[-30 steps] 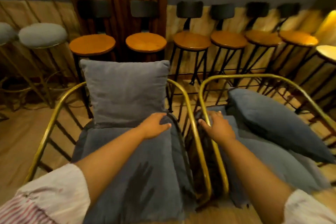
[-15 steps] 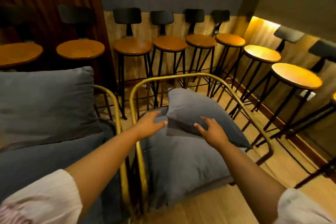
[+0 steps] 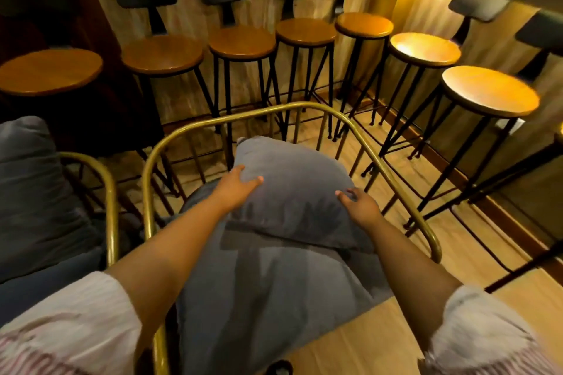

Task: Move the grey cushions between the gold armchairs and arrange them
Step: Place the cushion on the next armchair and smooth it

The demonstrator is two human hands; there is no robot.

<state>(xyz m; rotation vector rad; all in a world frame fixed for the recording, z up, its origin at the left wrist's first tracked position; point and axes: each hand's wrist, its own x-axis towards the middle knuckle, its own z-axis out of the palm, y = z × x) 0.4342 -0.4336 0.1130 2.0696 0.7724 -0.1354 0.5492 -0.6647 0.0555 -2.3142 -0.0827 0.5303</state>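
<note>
A grey back cushion lies slanted inside the right gold armchair, on top of its grey seat cushion. My left hand grips the cushion's left edge, thumb over the top. At its right side, my right hand presses on it with fingers curled into the fabric. The left gold armchair stands beside it. Another grey cushion leans upright in that chair above a darker seat cushion.
A row of several wooden bar stools with black legs and dark backrests stands close behind both armchairs and curves round to the right, with one stool near the right chair. Wooden floor shows in front and on the right.
The view swung right from the left armchair to the right one. Both hands left the left seat cushion and the chair frames and now hold the right chair's back cushion.
</note>
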